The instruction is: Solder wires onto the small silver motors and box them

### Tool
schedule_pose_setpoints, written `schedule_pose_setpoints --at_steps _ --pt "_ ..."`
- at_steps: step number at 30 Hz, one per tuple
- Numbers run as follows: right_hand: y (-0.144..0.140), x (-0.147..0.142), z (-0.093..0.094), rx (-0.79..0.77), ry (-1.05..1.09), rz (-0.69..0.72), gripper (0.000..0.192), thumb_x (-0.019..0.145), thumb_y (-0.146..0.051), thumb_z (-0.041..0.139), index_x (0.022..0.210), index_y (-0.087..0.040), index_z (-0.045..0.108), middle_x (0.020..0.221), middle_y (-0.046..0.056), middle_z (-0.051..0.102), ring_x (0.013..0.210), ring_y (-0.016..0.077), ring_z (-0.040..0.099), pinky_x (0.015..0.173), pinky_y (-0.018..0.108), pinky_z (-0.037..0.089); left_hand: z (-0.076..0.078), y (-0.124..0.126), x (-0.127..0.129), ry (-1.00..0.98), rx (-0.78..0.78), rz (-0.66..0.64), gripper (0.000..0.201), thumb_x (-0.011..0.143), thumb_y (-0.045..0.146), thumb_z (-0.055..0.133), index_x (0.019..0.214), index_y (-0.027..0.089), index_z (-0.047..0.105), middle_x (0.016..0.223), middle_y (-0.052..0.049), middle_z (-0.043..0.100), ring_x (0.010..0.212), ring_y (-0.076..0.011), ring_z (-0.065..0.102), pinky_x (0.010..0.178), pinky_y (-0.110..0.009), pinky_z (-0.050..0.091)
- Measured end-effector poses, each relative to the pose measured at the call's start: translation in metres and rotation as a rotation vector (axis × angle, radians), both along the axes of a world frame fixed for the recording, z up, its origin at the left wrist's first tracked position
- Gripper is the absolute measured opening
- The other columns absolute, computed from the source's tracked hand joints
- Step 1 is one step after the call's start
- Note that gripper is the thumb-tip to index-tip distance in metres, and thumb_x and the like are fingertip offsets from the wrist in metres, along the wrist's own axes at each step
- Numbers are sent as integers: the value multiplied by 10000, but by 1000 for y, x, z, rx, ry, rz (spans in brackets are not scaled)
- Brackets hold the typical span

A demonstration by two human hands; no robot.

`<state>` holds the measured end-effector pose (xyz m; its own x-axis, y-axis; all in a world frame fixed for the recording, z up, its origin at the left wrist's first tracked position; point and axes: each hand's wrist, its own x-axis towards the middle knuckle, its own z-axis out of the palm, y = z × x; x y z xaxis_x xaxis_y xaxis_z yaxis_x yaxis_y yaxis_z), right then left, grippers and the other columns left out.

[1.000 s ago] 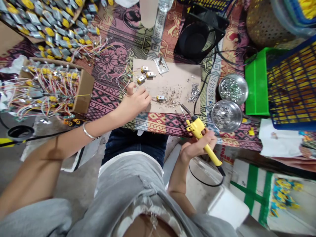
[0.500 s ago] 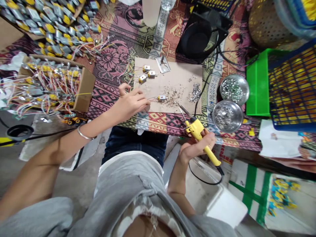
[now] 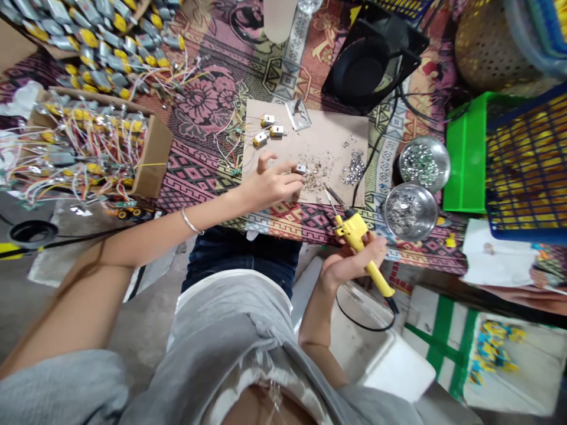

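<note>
On the cardboard sheet (image 3: 325, 127), my left hand (image 3: 275, 182) has its fingertips closed around the yellow end of a small silver motor (image 3: 300, 169). My right hand (image 3: 354, 260) grips a yellow soldering gun (image 3: 355, 229) below the table edge, its metal tip pointing up-left over the sheet, apart from the motor. Three more small motors (image 3: 276, 130) with wires lie at the sheet's upper left. Next to them is a bent metal plate (image 3: 298, 114). Dark crumbs are scattered right of the held motor, and a heap of tiny metal parts (image 3: 354, 168) lies further right.
A carton (image 3: 153, 156) packed with wired motors stands at left, below a large pile of motors (image 3: 101, 47). A black fan (image 3: 367, 65) sits behind the sheet. Two metal bowls (image 3: 411, 211) of small parts, a green bin (image 3: 463, 153) and a blue basket (image 3: 527, 171) are at right.
My left hand has moved right, from beside the motor's wires to the motor itself, and its fingertips have closed on it. My right hand still holds the soldering gun in nearly the same place.
</note>
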<state>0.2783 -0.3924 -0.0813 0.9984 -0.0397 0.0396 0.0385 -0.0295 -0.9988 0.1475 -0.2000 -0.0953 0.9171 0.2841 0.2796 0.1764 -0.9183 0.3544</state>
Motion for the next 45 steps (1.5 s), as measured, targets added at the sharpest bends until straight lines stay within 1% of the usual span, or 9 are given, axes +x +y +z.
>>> schedule_pose_setpoints --at_steps 3,6,9,15,20,27,34,39,45 --pt "0 0 -1 -47 -1 14 391 946 -630 545 963 -241 576 887 -2 544 760 130 617 570 254 535 -2 -3 5 -21 38 93 276 1107 153 497 1161 264 744 1287 -39 790 1394 -305 598 1138 -634 342" --pt "1 0 -1 -53 0 37 403 944 -615 536 1016 -224 604 880 1 550 729 135 619 551 266 527 -4 -3 8 -14 119 143 324 1121 138 439 1147 248 743 1191 -58 790 1336 -294 626 1125 -637 357" --pt "2 -1 -2 -52 -10 49 412 942 -618 534 1007 -216 600 881 7 576 711 137 623 559 278 530 -4 -3 13 -19 138 158 331 1115 124 441 1144 258 743 1081 -52 778 1288 -286 640 1123 -644 358" --pt "4 0 -5 -138 -69 22 415 968 -617 465 1000 -222 589 870 17 593 754 161 658 638 320 576 -7 -7 19 -6 67 173 240 1088 137 546 1108 271 744 1044 -37 756 1257 -296 637 1123 -645 348" --pt "5 2 -6 -133 -99 4 400 965 -602 482 975 -222 605 854 22 605 748 168 661 686 350 593 -7 -9 20 -19 79 145 286 1101 147 489 1150 271 743 1012 -28 743 1249 -289 640 1104 -624 361" --pt "6 4 -7 -120 -210 9 380 963 -591 538 931 -222 619 835 16 599 747 160 651 720 355 603 -12 -11 23 -2 79 158 299 1075 94 492 1141 244 742 1086 -47 742 1254 -302 643 1098 -586 363" --pt "5 5 -11 -123 -218 5 419 948 -628 540 920 -221 636 826 16 622 717 165 651 721 374 609 -15 -14 21 -7 111 169 352 1082 81 454 1181 263 739 1074 -33 743 1262 -288 638 1116 -582 327" --pt "3 5 -14 -132 -233 23 430 944 -643 549 914 -224 643 833 14 637 740 171 663 806 407 622 -15 -14 22 19 50 188 289 1100 125 471 1147 258 723 1115 -44 741 1267 -283 643 1099 -535 378" --pt "2 5 -16 -227 -219 21 483 942 -699 487 917 -236 623 873 38 660 766 196 680 818 449 631 -12 -14 24 12 -7 176 324 1094 114 446 1124 245 742 1116 -58 736 1283 -317 646 1104 -586 374"
